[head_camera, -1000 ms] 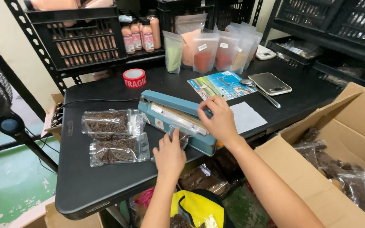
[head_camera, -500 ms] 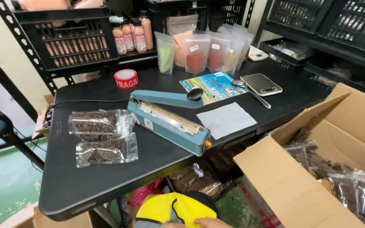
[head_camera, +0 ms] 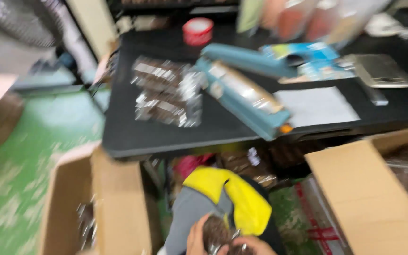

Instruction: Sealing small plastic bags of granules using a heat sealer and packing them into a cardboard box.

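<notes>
The view is heavily blurred. At the 6 o'clock edge of the frame both hands meet around a small clear plastic pouch of dark brown bits [head_camera: 218,233]. The left hand [head_camera: 195,241] lies against the pouch's 9 o'clock side with its fingers curled onto it; the right hand [head_camera: 256,245] cups it from 4 o'clock, fingers wrapped under the pouch. Only the upper parts of both hands show, so how tightly they clench cannot be told, but both are grasping the pouch. The pouch sits just over the mouth of a grey, yellow and black fabric bag [head_camera: 225,200] on the floor, below the table's front edge.

At 12 o'clock from the hands stands a black flat-topped table [head_camera: 133,137]. On it, a teal metal impulse heat sealer [head_camera: 244,92] lies slantwise with its arm raised. Just beside the sealer at its 9 o'clock lie two clear sealed packets of the same dark bits [head_camera: 166,92], one above the other and touching. A white paper sheet [head_camera: 317,106] lies at the sealer's 3 o'clock, and a flat silver digital scale [head_camera: 378,71] lies beyond it at 1 o'clock. A red tape roll [head_camera: 198,30] sits toward the table's far edge.

An open brown cardboard box [head_camera: 105,198] stands at 9 o'clock from the hands, and a second brown cardboard box [head_camera: 369,198] at 3 o'clock. The floor is green [head_camera: 20,174].
</notes>
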